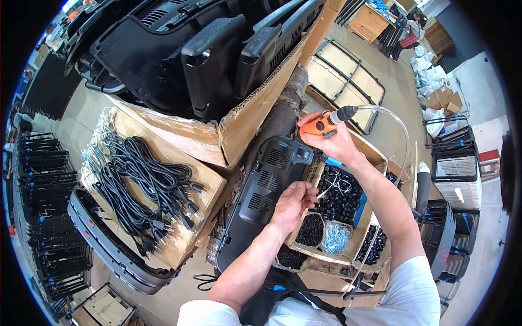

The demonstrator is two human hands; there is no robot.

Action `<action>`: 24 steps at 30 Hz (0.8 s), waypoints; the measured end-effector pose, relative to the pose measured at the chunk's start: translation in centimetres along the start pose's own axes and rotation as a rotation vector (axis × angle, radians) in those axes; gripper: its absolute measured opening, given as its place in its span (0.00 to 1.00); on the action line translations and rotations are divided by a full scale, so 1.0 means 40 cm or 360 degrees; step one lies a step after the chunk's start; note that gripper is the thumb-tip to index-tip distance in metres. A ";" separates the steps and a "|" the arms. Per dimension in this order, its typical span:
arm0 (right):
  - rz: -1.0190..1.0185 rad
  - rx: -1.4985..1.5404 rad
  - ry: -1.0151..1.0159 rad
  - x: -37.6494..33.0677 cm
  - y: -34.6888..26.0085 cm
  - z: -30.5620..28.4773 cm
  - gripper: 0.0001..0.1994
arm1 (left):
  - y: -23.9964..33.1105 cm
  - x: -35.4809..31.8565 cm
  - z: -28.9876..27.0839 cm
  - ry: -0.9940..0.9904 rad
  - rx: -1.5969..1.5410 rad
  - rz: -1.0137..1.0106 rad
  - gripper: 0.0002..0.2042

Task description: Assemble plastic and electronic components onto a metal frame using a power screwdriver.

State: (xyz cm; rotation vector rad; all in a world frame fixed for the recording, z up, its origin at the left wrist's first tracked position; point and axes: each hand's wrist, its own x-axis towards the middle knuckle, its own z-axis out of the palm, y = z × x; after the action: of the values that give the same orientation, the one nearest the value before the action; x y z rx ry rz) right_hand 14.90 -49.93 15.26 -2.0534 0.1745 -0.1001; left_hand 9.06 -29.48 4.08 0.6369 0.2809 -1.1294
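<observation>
- Right hand point(338, 143), two o'clock: fingers wrapped around orange power driver point(314, 128); looks rigid, fairly light, hose point(380, 109) may tug; grip body.
- Left hand point(292, 203), five o'clock: fingers curled, can't tell if pinching.
- Vented black housing point(265, 190), its ten o'clock: likely stiff, slick; hold rim.

A: "Here we are, up on the wearer's head, left lens of the side-by-side pair, looking steeply down over the chest!"

B: "And it's wide, a full fisheye, straight edges bowing toward the dark border at left and right."

A: "Close to the lens, white sleeves point(410, 288) along the bottom; forearms point(380, 195) rise from there, left hand point(293, 204) just right of centre, right hand point(334, 142) higher and further right, both near!"

B: "Upright view, facing ahead of the wearer: a big carton point(250, 115) looms at upper centre, while the floor point(397, 80) runs off at upper right toward a person point(411, 35), small and far!"
</observation>
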 end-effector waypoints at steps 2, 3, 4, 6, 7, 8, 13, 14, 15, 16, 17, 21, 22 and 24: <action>0.0016 0.0069 0.0010 -0.001 0.013 -0.004 0.21 | -0.004 -0.010 -0.007 -0.0063 0.0253 0.0052 0.15; -0.0026 0.0104 0.0051 -0.005 0.017 -0.002 0.19 | -0.011 -0.019 -0.008 -0.0003 0.0277 0.0035 0.14; -0.0068 0.0147 0.0085 -0.007 0.015 0.005 0.18 | -0.012 -0.026 -0.011 0.0005 0.0278 0.0045 0.14; -0.0060 0.0133 0.0069 -0.003 0.008 0.013 0.18 | -0.010 -0.035 -0.016 0.0107 0.0180 0.0103 0.14; -0.0051 0.0091 0.0073 -0.003 0.008 0.011 0.17 | 0.001 -0.040 -0.013 0.0143 0.0115 0.0056 0.15; -0.0041 0.0049 0.0077 -0.004 0.009 0.010 0.17 | 0.008 -0.045 -0.007 0.0144 0.0115 0.0058 0.15; -0.0104 0.0167 0.0082 -0.007 0.031 0.009 0.18 | 0.038 -0.049 -0.020 0.0259 0.0033 0.0023 0.13; -0.0119 0.0201 0.0083 -0.006 0.033 0.011 0.18 | 0.041 -0.045 -0.029 0.0248 0.0056 -0.0006 0.13; -0.0121 0.0199 0.0082 -0.005 0.035 0.010 0.18 | 0.042 -0.038 -0.034 0.0246 0.0054 -0.0004 0.13; -0.0099 0.0180 0.0074 -0.004 0.032 0.012 0.19 | 0.047 -0.034 -0.034 0.0230 -0.0013 -0.0002 0.12; -0.0077 0.0158 0.0068 -0.004 0.027 0.013 0.20 | 0.052 -0.028 -0.032 0.0213 -0.0082 -0.0001 0.12; 0.0112 0.0317 0.0215 -0.024 -0.022 0.041 0.25 | 0.088 -0.005 0.003 0.0388 -0.0381 0.0088 0.12; 0.0088 0.0362 0.0245 -0.052 -0.044 0.022 0.27 | 0.096 0.015 0.020 0.0362 -0.0392 0.0084 0.12; 0.0029 0.0424 0.0203 -0.091 -0.119 0.020 0.30 | 0.116 0.025 0.012 0.0389 -0.0605 0.0128 0.13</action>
State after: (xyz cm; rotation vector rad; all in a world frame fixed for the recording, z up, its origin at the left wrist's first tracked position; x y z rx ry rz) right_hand 11.82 -46.45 19.09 -1.7805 0.2456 -0.2314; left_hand 13.60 -29.23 5.47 0.4417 0.6572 -0.8891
